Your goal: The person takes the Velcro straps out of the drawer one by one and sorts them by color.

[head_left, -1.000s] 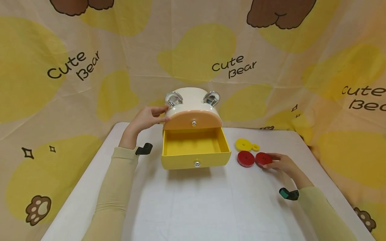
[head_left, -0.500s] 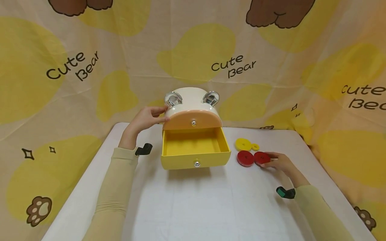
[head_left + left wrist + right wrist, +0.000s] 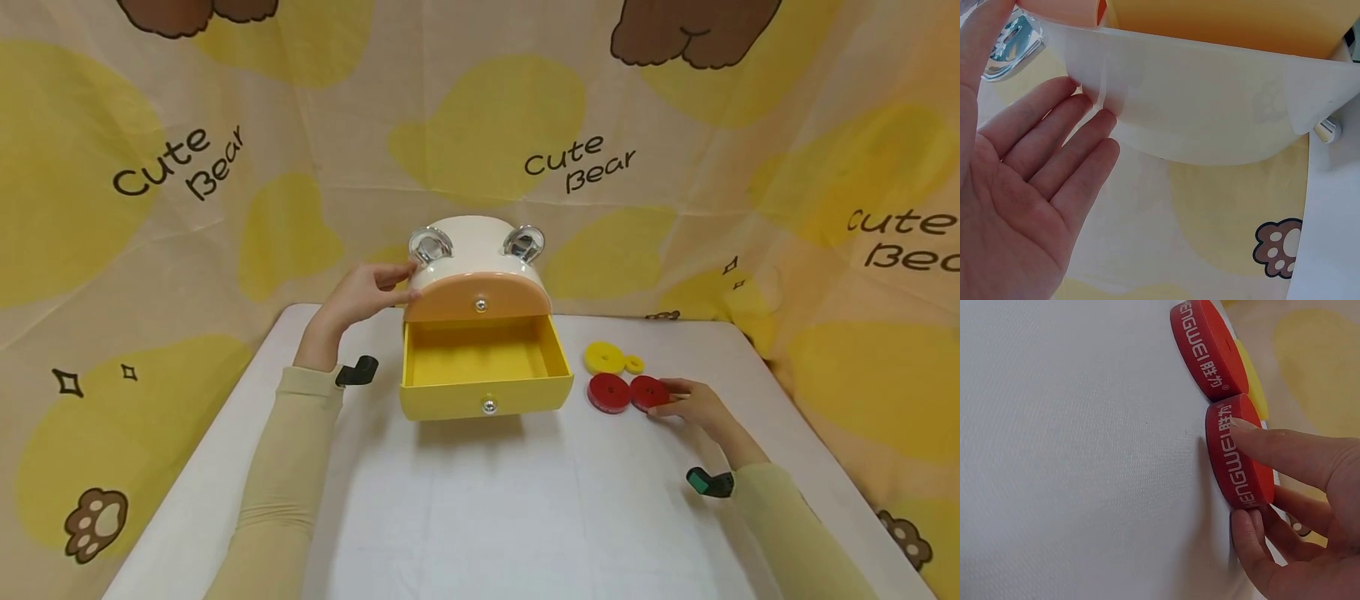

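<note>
A white bear-shaped drawer box (image 3: 474, 242) with silver ears stands at the back of the table. Its lower yellow drawer (image 3: 442, 400) is pulled out, and nothing lies inside. The left hand (image 3: 360, 296) rests on the box's left side, fingers nearly straight against the wall and thumb by the front corner. At the right, two red tape rolls lie side by side. The right hand (image 3: 697, 404) pinches the right-hand red tape roll (image 3: 1229, 456) between thumb and fingers, its edge against the other red tape roll (image 3: 1200, 347), which bears white lettering.
Behind the red rolls lie a larger yellow roll (image 3: 595, 363) and a small yellow ring (image 3: 640, 367), close together. The upper orange drawer (image 3: 450, 302) with a silver knob is closed. Patterned cloth (image 3: 480, 125) hangs behind and beside the white table (image 3: 480, 517).
The right hand has shifted slightly left with its red tape roll, up against the other red roll. The left hand stays at the box.
</note>
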Demonstrator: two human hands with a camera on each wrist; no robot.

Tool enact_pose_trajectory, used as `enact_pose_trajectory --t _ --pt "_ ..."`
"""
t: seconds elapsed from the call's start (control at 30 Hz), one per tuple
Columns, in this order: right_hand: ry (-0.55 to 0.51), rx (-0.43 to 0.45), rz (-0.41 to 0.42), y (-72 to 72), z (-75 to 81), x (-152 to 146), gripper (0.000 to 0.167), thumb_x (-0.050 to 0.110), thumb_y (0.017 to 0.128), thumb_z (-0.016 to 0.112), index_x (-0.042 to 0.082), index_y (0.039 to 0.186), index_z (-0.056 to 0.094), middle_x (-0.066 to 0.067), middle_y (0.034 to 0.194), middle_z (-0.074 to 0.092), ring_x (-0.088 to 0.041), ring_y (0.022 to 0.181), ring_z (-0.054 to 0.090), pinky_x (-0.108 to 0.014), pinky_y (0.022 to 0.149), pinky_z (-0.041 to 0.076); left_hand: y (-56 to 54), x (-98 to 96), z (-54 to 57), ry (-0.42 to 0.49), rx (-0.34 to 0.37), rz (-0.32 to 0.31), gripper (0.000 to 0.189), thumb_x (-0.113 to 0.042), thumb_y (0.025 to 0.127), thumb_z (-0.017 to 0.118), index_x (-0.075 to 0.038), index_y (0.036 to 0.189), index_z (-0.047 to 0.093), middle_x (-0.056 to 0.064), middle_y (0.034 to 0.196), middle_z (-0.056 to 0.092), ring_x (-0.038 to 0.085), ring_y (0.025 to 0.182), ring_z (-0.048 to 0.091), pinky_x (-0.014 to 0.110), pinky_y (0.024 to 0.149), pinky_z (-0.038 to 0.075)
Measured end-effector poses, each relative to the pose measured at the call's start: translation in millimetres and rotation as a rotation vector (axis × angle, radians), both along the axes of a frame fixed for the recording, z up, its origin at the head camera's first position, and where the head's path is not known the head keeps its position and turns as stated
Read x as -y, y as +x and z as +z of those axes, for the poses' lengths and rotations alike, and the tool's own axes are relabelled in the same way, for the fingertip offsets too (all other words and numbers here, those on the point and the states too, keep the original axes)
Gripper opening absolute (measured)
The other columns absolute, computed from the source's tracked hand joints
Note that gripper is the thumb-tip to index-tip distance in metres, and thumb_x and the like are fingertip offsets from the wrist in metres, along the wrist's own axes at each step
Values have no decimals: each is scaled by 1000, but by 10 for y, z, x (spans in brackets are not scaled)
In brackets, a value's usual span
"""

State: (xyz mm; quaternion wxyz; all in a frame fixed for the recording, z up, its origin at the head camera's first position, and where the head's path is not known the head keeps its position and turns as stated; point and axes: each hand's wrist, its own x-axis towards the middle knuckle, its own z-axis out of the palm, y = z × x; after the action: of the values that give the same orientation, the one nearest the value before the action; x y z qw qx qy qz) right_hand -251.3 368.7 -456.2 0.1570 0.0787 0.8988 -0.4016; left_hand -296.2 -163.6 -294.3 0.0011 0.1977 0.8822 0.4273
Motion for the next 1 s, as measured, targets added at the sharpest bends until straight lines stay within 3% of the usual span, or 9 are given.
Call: enact_pose_trajectory --t 0.2,0.43,0.63,0.73,1.0 --pt "29 -15 -41 29 -12 -5 83 37 82 73 0 145 33 -29 145 34 -47 128 31 -60 100 39 2 -4 -5 -3 -4 3 61 -26 86 71 -3 138 49 14 140 49 36 127 49 47 106 40" --pt "28 -178 -71 141 194 87 75 42 88 64 -1 143 37 -28 141 41 -44 127 42 -55 102 42 -23 4 -15 -16 3 4 61 -26 86 71 -3 138 48 15 141 49 38 128 48 48 105 40" --pt "2 -282 -63 299 431 288 71 49 90 58 4 141 41 -24 138 47 -42 125 46 -55 100 43 -220 75 -177 -8 13 10 65 -34 84 72 -10 139 48 10 142 49 37 129 47 47 106 40" --pt "-8 -330 -42 390 549 441 65 49 91 57 6 139 45 -22 134 52 -40 121 51 -51 97 47 -309 112 -262 -9 8 19 67 -41 81 73 -16 139 50 5 142 50 33 129 48 45 106 41" --pt "-58 -423 28 605 778 856 52 41 91 61 9 131 53 -17 126 59 -34 111 58 -29 81 57 -328 132 -293 -6 -12 16 70 -48 78 73 -18 137 52 3 140 52 31 127 51 43 105 43"
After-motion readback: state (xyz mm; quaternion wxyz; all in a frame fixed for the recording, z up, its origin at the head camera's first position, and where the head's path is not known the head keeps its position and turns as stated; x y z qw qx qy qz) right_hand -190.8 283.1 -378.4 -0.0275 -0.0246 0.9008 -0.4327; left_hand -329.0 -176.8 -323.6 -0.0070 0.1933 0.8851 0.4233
